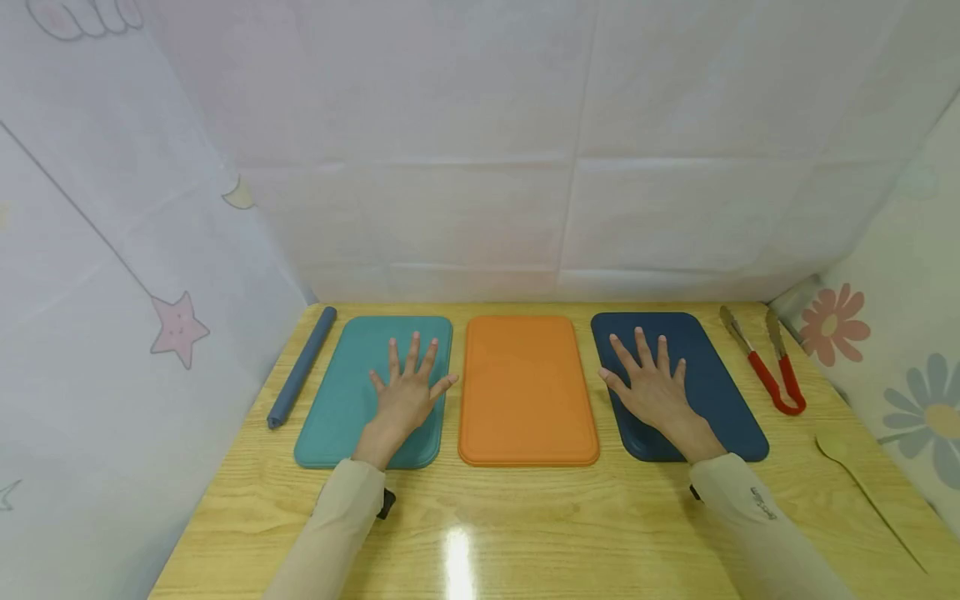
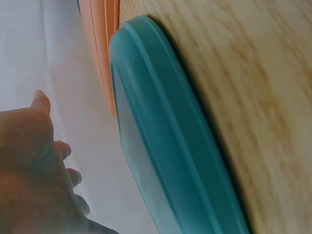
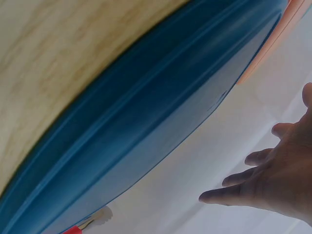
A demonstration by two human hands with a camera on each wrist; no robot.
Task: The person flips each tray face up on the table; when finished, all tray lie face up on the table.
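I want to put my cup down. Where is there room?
The orange tray, between the left hand and right hand, is bare. So is the table along its near edge. The far right is crowded by tongs.

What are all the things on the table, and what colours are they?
Teal tray: one, teal, left of the row, under the left hand.
Orange tray: one, orange, middle of the row.
Dark blue tray: one, dark blue, right of the row, under the right hand.
Rolled cloth: one, blue-grey, left of the teal tray.
Tongs: one pair, silver with red handles, right of the dark blue tray.
Wooden table: one, light wood.
Left hand: fingers spread flat.
Right hand: fingers spread flat.
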